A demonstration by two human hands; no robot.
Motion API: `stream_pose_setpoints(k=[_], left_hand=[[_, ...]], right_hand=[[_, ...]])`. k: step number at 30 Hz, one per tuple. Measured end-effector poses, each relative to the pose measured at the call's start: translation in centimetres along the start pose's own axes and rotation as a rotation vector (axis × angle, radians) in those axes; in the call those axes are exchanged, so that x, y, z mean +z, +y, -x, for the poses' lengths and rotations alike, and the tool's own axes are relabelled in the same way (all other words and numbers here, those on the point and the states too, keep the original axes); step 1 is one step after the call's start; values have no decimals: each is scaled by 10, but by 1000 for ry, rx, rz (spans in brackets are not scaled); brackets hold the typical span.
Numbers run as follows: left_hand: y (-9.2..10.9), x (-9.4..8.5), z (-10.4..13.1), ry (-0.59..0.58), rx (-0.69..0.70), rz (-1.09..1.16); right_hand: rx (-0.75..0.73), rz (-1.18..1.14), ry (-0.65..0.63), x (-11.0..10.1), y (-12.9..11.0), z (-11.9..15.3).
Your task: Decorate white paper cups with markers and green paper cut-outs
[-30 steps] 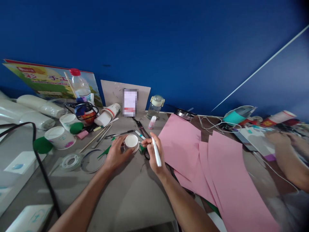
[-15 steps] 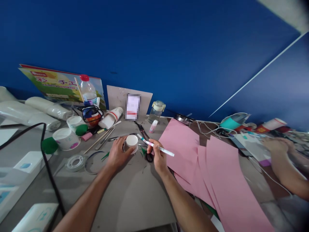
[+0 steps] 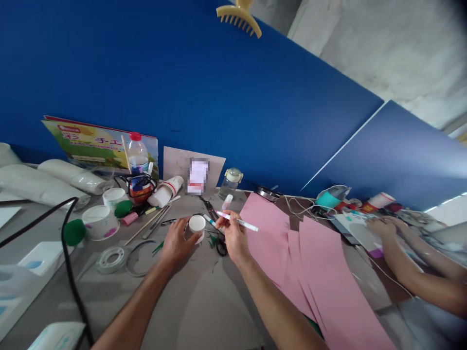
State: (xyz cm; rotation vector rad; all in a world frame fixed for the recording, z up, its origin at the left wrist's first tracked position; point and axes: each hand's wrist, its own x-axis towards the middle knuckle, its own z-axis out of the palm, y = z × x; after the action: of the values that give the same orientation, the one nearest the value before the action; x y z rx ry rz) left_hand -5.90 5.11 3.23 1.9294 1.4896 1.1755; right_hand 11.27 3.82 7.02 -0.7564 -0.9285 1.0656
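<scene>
My left hand (image 3: 178, 245) is wrapped round a small white cup (image 3: 197, 224) that stands mouth up on the grey table. In my right hand (image 3: 235, 240) is a white marker pen (image 3: 243, 223), pinched between the fingers, its pink end pointing left toward the cup. Another pen with a teal end (image 3: 210, 220) lies between the cup and my right fingers. Black scissors (image 3: 221, 247) and green scraps (image 3: 212, 240) are beside my right hand. A pale pink-and-white marker cap or tube (image 3: 227, 201) stands behind it.
Pink paper sheets (image 3: 317, 262) cover the right side. At the left are a tape roll (image 3: 112, 259), decorated white cups (image 3: 98, 222) and a black cable (image 3: 69, 262). A glass jar (image 3: 230, 183) stands by the blue wall. Another person's arms (image 3: 404, 257) rest at the far right.
The view has tilted up and shifted right. The pen in my right hand now shows a pink end, where a teal-ended pen was; the teal-ended pen lies near the cup.
</scene>
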Motion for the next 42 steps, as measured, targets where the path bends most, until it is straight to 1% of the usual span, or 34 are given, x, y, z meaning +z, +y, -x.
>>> stream_pose_setpoints(k=[3,6,11,14,17,21,23,24,27,29,33,35,38,40,42], left_hand=[[1,-1,1,-1,-23,12],[0,-2,1,9,-22,36],[-4,-1,0,2,-13,18],[-5,0,0,5,-4,-18],[-4,1,0,0,0,-57],[-3,2,1,-10,5,-98],[-3,1,1,0,8,-111],[-3,1,0,6,9,-115],[-3,0,0,20,-6,-124],[-2,-1,-1,26,-29,-124],[1,-3,-1,33,-40,-89],[1,-4,-1,33,-47,-58],[2,-5,0,0,-46,28],[3,-6,0,-17,-31,109],[3,-9,0,2,-54,202]], right_hand=[[-8,-63,9,10,-1,-11],[5,-86,21,13,9,-16],[56,-126,47,10,27,-14],[78,-188,22,8,29,-13],[98,-189,9,7,31,-13],[84,-107,81,5,32,-12],[65,15,104,3,29,-10],[51,98,96,2,26,-9],[-10,316,18,-1,19,-6],[-61,387,-1,-3,15,-5],[-187,515,23,-7,10,-9],[-209,569,2,-8,6,-10],[-194,544,-30,-7,-3,-9],[-157,458,-29,-5,-10,-7],[-107,330,-17,-1,-17,-6]])
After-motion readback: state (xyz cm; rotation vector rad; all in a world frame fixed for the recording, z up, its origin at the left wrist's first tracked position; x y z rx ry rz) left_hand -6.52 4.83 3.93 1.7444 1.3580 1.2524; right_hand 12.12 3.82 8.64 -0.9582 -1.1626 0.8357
